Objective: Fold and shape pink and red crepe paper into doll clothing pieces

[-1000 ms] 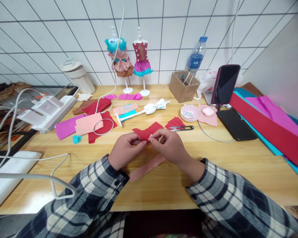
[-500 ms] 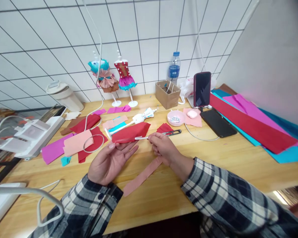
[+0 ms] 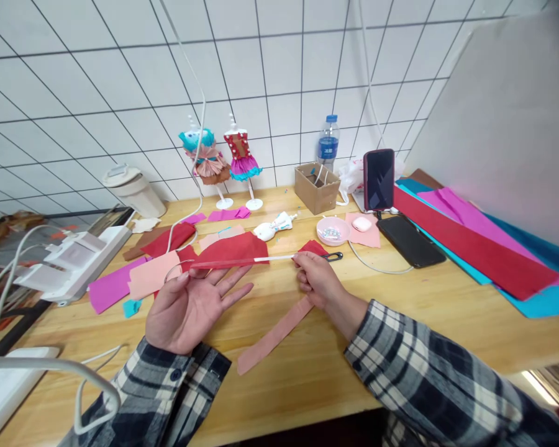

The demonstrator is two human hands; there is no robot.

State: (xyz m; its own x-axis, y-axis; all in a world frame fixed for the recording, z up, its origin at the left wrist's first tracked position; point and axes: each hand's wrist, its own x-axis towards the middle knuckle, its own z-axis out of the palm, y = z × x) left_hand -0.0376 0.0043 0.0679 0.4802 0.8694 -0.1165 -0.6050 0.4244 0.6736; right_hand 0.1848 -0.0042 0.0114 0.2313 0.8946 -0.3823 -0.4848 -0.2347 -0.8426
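Note:
My left hand is palm up, its thumb and index finger pinching the left end of a piece of red crepe paper while the other fingers spread out beneath. A narrow white strip runs taut from the paper's lower edge. Its far end is pinched in my right hand, which is closed. Below that hand, a pinkish-tan paper strip lies slanting on the table. Thread snips and a small red paper piece lie just behind my right fingers, partly hidden.
Behind the paper lies a white dress form. Two dressed mini mannequins stand by the wall. A pink dish of beads, a cardboard box, a phone and crepe sheets fill the right; a power strip is left.
My right hand has drawn away to the right, and more of the white strip shows between it and the red paper. My left hand has shifted left with the paper.

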